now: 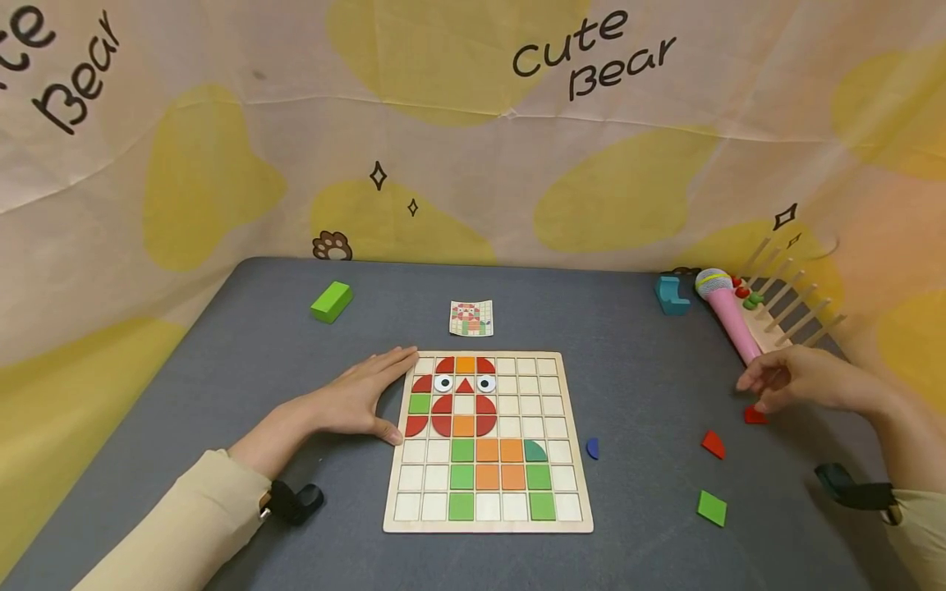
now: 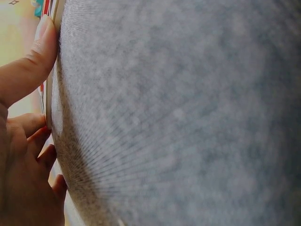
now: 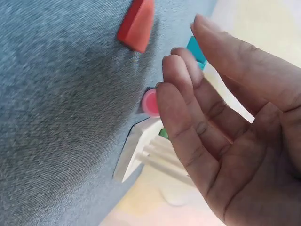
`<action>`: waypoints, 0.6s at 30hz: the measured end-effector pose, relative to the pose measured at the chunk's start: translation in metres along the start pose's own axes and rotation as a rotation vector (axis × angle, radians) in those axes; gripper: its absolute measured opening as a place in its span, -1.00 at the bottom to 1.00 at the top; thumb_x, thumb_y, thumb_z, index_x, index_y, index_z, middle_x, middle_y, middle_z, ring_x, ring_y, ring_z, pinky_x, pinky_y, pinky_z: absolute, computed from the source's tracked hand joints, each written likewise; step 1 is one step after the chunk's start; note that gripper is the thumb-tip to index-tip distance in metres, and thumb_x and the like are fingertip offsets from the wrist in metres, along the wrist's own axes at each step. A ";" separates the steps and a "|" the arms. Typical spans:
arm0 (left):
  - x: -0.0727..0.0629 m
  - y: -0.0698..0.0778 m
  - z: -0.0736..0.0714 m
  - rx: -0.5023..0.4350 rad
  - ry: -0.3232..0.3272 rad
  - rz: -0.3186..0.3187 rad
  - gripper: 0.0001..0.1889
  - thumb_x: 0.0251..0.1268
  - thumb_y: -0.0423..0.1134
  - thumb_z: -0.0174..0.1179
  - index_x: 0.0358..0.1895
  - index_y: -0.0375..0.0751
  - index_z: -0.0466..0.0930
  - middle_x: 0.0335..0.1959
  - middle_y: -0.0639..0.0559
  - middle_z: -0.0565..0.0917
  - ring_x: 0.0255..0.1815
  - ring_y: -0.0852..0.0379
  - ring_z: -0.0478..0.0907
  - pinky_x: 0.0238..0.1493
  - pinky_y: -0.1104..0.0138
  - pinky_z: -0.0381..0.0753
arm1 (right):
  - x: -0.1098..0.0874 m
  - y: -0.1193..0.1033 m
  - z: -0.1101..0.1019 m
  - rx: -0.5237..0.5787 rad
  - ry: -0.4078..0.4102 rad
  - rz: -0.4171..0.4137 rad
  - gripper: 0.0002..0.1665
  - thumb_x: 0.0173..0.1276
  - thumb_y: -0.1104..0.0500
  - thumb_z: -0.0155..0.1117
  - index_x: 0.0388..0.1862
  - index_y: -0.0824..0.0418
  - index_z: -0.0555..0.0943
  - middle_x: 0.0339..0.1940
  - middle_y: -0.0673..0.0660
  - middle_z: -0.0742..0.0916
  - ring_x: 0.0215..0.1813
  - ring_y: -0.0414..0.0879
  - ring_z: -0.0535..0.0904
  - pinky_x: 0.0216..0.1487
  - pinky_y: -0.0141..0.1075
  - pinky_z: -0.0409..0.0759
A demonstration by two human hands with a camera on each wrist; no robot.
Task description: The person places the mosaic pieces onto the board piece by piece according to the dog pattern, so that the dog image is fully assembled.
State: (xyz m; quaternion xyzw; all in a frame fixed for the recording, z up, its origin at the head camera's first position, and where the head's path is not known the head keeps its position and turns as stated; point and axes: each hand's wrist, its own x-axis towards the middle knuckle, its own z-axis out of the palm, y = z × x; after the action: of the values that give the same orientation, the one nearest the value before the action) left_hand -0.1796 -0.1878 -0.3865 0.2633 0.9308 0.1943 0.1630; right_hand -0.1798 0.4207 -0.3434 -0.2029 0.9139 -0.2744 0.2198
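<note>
A square wooden grid board (image 1: 414, 525) bears red, orange, green and teal tiles and two eye pieces. My left hand (image 1: 364, 394) rests along its left edge, thumb and fingers spread; the left wrist view shows the thumb (image 2: 46, 40) on the board's rim. Over at the right, my right hand (image 1: 820, 377) hovers above a red piece (image 1: 755, 415), near the handle of a pink toy microphone (image 1: 732, 324). In the right wrist view its fingers are loosely bent, with nothing between them and the thumb, and a red piece (image 3: 137, 26) lies apart from them.
Right of the board lie a blue half-round piece (image 1: 593, 448), another red piece (image 1: 713, 444) and a green square (image 1: 712, 508). Behind it is a picture card (image 1: 471, 318). A green block (image 1: 332, 302), teal block (image 1: 671, 295) and pegged wooden rack (image 1: 772, 324) stand farther back.
</note>
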 end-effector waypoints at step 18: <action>0.000 -0.001 0.000 -0.004 -0.002 0.000 0.22 -0.15 0.15 0.52 0.59 -0.12 -0.01 0.64 -0.06 0.03 0.66 -0.19 -0.07 0.59 -0.22 -0.03 | 0.001 0.006 0.010 -0.057 -0.031 0.095 -0.69 0.11 0.23 0.50 -0.19 0.25 0.60 -0.31 -0.12 0.67 -0.33 -0.45 0.47 -0.34 -0.48 0.50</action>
State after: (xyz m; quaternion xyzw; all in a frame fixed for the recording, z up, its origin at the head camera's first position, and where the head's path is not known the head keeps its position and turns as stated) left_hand -0.1797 -0.1885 -0.3867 0.2631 0.9303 0.1957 0.1645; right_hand -0.1767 0.4202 -0.3550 -0.1694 0.9265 -0.2343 0.2410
